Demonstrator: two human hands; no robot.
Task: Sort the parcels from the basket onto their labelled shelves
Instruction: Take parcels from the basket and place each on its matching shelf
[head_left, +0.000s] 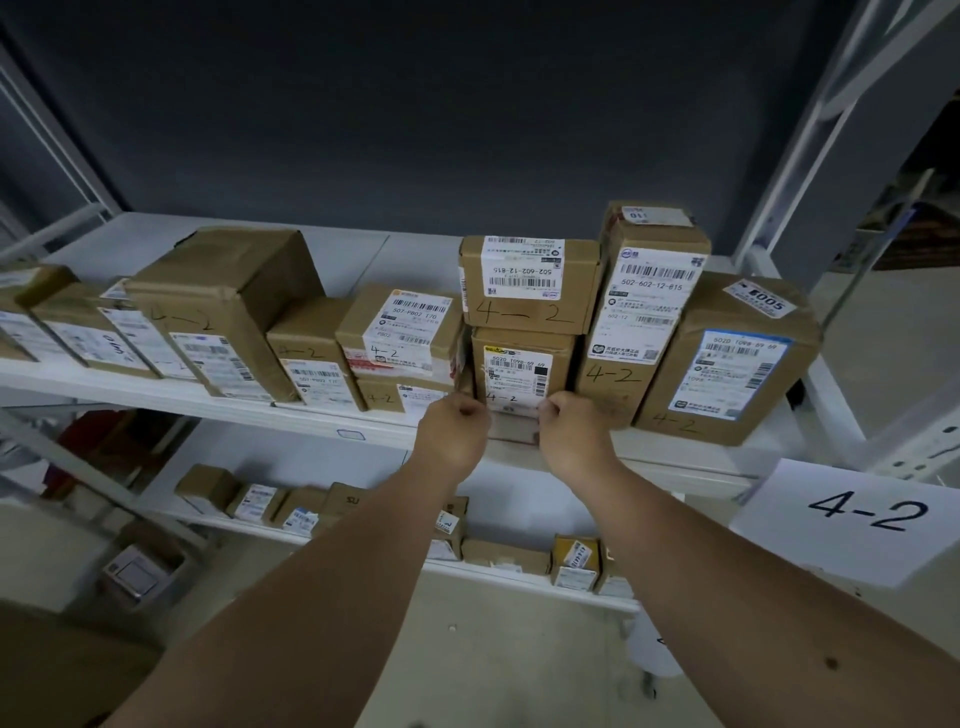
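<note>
A brown cardboard parcel (519, 371) with a yellow-topped label and "4-2" written on it stands on the white shelf (171, 397), under another parcel (524, 286) also marked "4-2". My left hand (457, 431) grips its lower left corner with curled fingers. My right hand (574, 431) grips its lower right corner the same way. The parcel's bottom edge is hidden behind my hands. A paper sign (857, 519) reading "4-2" hangs at the shelf's right end.
Several more "4-2" parcels fill the shelf on both sides, including a tall box (639, 312) and a wide one (727, 358) to the right. A lower shelf (363, 545) holds small parcels. A white upright post (800, 130) stands at the right.
</note>
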